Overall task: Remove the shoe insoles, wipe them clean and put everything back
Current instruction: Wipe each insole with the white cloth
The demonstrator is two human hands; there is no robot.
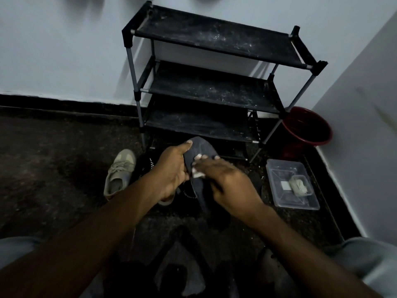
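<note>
A flat dark grey insole point(202, 148) is held above the dark floor, in front of a black three-tier shoe rack point(214, 91). The left hand point(171, 168) grips its left edge. The right hand point(227, 181), blurred, holds a small white wipe point(196, 174) against its surface. Its long axis runs away from the person, with the rounded toe end toward the rack. Removal looks done and wiping under way; refitting remains.

Head camera, facing forward-down, close above floor point(53, 160).
</note>
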